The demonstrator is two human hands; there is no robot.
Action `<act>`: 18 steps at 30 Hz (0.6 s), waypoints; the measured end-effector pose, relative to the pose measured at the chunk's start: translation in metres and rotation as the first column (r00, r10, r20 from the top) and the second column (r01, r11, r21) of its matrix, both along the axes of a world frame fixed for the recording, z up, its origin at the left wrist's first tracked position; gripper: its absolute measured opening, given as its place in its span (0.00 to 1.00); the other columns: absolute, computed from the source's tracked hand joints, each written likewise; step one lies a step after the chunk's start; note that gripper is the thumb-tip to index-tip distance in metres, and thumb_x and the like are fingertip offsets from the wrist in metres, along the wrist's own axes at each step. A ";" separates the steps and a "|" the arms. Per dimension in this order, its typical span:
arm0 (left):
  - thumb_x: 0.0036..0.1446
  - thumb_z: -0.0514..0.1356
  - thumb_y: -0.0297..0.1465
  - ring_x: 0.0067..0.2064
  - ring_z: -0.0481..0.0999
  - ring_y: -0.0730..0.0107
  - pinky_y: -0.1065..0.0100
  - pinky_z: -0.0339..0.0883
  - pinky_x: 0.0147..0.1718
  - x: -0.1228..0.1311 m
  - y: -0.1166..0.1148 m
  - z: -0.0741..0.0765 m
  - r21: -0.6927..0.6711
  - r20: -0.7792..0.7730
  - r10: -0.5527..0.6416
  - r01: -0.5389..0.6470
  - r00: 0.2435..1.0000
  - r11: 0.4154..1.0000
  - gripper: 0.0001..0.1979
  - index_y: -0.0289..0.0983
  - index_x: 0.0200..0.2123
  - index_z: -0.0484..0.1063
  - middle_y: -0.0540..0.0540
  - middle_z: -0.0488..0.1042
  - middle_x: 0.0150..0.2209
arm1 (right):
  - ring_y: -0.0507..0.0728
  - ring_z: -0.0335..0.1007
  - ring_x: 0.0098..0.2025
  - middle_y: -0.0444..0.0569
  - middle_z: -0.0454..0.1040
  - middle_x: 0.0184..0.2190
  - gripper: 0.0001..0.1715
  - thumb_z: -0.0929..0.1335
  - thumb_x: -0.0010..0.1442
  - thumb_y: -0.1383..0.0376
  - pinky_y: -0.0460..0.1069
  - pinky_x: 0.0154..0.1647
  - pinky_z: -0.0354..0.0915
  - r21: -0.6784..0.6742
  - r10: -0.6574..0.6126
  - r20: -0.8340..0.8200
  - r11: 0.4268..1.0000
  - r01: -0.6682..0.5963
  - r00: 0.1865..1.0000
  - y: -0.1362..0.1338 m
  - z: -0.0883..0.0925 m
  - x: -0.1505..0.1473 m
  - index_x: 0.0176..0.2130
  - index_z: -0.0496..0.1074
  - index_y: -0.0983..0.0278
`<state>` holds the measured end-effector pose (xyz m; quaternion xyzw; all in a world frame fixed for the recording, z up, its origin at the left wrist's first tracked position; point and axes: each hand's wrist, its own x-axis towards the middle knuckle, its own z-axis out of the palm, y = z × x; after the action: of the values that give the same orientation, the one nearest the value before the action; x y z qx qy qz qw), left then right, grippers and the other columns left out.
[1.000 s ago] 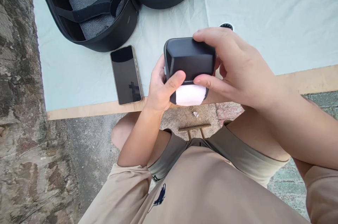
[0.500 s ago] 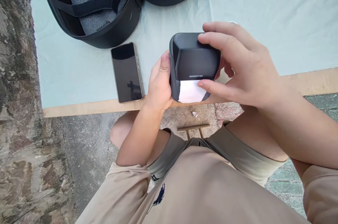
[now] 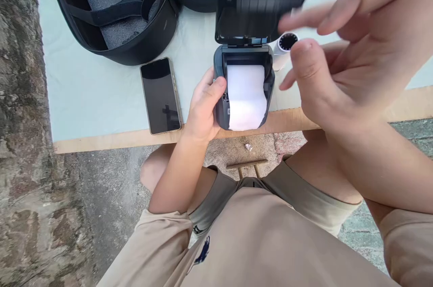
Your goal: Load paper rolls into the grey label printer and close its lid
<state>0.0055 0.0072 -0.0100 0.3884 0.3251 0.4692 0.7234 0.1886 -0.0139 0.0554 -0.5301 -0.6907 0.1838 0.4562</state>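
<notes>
A black label printer [image 3: 219, 113] rests in my left hand [image 3: 204, 106], thumb over its left edge and fingers underneath. Its lid [image 3: 250, 20] is swung up and back on the hinge, somewhat blurred at the top. Inside lies a roll of white label paper [image 3: 246, 93], its end reaching over the front edge. My right hand [image 3: 352, 43] is raised to the right of the lid with fingers spread, holding nothing; a fingertip is close to the lid's edge, and I cannot tell whether it touches.
A smartphone [image 3: 161, 96] lies on the table left of the printer. Behind it stands an open black zip case [image 3: 135, 45] with grey foam and a strap. A white cylinder with a dark core [image 3: 287, 42] stands right of the printer. The wooden table edge [image 3: 118, 141] runs in front.
The printer's lid has opened upward, exposing the paper roll. My right hand has let go of the lid and moved up and right. My left hand still holds the printer.
</notes>
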 end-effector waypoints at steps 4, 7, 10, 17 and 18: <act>0.62 0.60 0.46 0.68 0.67 0.53 0.59 0.71 0.61 0.000 -0.002 0.004 0.014 -0.002 0.007 -0.007 1.000 1.000 0.16 0.40 0.44 0.75 0.48 0.79 0.46 | 0.50 0.71 0.31 0.42 0.75 0.34 0.02 0.66 0.62 0.67 0.48 0.26 0.60 0.076 0.047 0.285 0.994 -0.072 0.958 0.007 -0.004 0.000 0.37 0.68 0.59; 0.62 0.60 0.44 0.68 0.68 0.55 0.60 0.71 0.60 0.002 -0.002 0.003 0.007 0.028 -0.002 0.002 1.000 1.000 0.15 0.40 0.44 0.75 0.48 0.79 0.46 | 0.51 0.65 0.25 0.42 0.77 0.31 0.08 0.67 0.57 0.64 0.50 0.27 0.55 -0.054 0.085 0.463 0.996 -0.068 0.882 0.017 -0.009 -0.001 0.40 0.72 0.58; 0.63 0.61 0.43 0.66 0.70 0.54 0.61 0.74 0.56 0.002 -0.002 0.004 0.012 0.062 -0.025 0.024 0.998 1.000 0.15 0.40 0.45 0.74 0.47 0.79 0.44 | 0.55 0.68 0.28 0.44 0.79 0.37 0.21 0.68 0.56 0.62 0.50 0.27 0.52 -0.225 0.183 0.606 0.973 -0.054 0.774 0.026 -0.009 -0.001 0.50 0.72 0.55; 0.63 0.60 0.42 0.65 0.72 0.53 0.61 0.77 0.52 0.002 -0.003 0.005 0.002 0.060 -0.005 0.005 0.998 1.000 0.14 0.39 0.45 0.75 0.47 0.80 0.40 | 0.49 0.61 0.23 0.43 0.78 0.33 0.19 0.72 0.52 0.64 0.50 0.27 0.57 -0.256 0.247 0.478 0.957 -0.135 0.843 0.020 0.012 0.003 0.45 0.74 0.57; 0.64 0.60 0.41 0.65 0.71 0.54 0.61 0.76 0.53 0.002 -0.003 0.005 0.004 0.069 0.003 -0.003 0.998 1.000 0.13 0.39 0.44 0.76 0.47 0.80 0.40 | 0.47 0.60 0.22 0.44 0.79 0.37 0.20 0.73 0.52 0.62 0.49 0.25 0.58 -0.248 0.235 0.355 0.957 -0.151 0.905 0.019 0.013 0.009 0.46 0.74 0.57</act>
<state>0.0079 0.0039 -0.0054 0.3730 0.2997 0.4839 0.7327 0.1978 0.0046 0.0688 -0.5305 -0.7912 0.1954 0.2331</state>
